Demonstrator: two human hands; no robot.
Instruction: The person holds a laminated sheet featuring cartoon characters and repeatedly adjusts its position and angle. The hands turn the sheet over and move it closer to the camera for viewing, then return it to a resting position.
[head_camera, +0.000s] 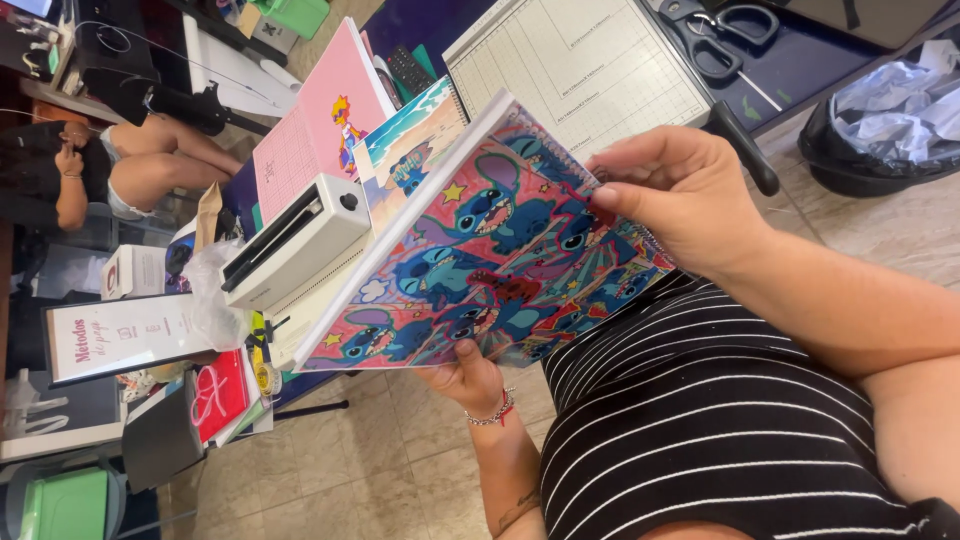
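I hold a thick spiral-bound notebook (500, 250) in both hands; its cover is pink and red with blue cartoon creatures. My left hand (470, 378), wearing a beaded bracelet, grips its lower edge from underneath with the thumb on the cover. My right hand (680, 200) holds the upper right edge by the wire spiral, fingertips resting on the cover. The notebook is tilted, and its white page edge faces left, close to a white binding machine (300, 240). My striped black-and-white shirt fills the lower right.
Behind the notebook lie a pink cartoon cover (320, 130) and a beach-print cover (415, 130). A gridded paper trimmer (575, 65) and scissors (720, 30) sit on the dark table. A black bin (880, 120) stands right. Another person (150, 165) sits at left.
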